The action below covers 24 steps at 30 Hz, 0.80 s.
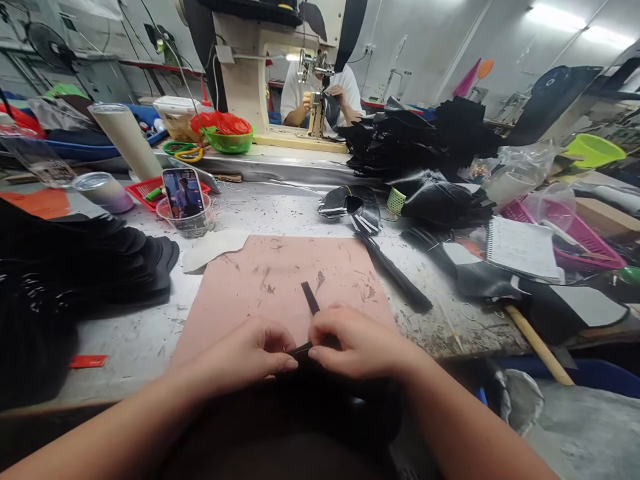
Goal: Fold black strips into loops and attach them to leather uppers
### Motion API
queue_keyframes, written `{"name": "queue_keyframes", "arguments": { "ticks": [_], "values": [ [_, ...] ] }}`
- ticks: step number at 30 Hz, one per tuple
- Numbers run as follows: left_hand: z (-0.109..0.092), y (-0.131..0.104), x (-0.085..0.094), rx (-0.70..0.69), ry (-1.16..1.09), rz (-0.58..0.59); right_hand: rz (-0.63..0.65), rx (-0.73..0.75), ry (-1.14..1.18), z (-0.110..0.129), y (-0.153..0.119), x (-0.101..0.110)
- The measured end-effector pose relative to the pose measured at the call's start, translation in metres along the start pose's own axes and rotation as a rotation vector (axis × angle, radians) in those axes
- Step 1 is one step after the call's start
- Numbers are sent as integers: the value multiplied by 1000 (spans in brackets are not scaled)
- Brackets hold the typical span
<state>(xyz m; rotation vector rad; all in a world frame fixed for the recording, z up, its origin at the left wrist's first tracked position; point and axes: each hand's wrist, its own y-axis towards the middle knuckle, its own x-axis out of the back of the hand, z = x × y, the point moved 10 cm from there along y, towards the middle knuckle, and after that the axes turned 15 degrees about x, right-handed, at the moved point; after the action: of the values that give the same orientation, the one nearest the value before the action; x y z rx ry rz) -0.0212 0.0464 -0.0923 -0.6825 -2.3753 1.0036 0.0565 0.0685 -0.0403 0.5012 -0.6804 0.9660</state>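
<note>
Both my hands meet at the front edge of a pink work mat (280, 267). My left hand (245, 350) pinches the edge of a dark piece of leather-like material (300, 351), thumb against forefinger. Close beside it, my right hand (350, 340) is closed on a narrow black strip (310, 298), whose free end sticks up past the fingers over the mat. Below the hands the dark material hangs toward my lap, and its outline is lost in shadow. How strip and edge join is hidden by my fingers.
Stacked black pieces (120, 267) lie at the left. A phone (184, 193) leans in a clear tub. Black strips (395, 273) and a black pile (415, 137) lie rightward, near a notebook (523, 247) and wooden handle (540, 343). Across the bench, a person works behind a sewing machine (240, 67).
</note>
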Motion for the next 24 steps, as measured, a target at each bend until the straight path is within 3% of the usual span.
{"name": "queue_keyframes", "arguments": {
  "ticks": [9, 15, 24],
  "values": [
    [-5, 1, -10, -62, 48, 115, 13, -6, -98, 3, 1, 3],
    [-24, 1, -7, -167, 281, -13, 37, 28, -190, 11, 4, -1],
    [-17, 6, -9, -77, 278, 50, 94, -88, -72, -10, -8, 11]
  ]
}}
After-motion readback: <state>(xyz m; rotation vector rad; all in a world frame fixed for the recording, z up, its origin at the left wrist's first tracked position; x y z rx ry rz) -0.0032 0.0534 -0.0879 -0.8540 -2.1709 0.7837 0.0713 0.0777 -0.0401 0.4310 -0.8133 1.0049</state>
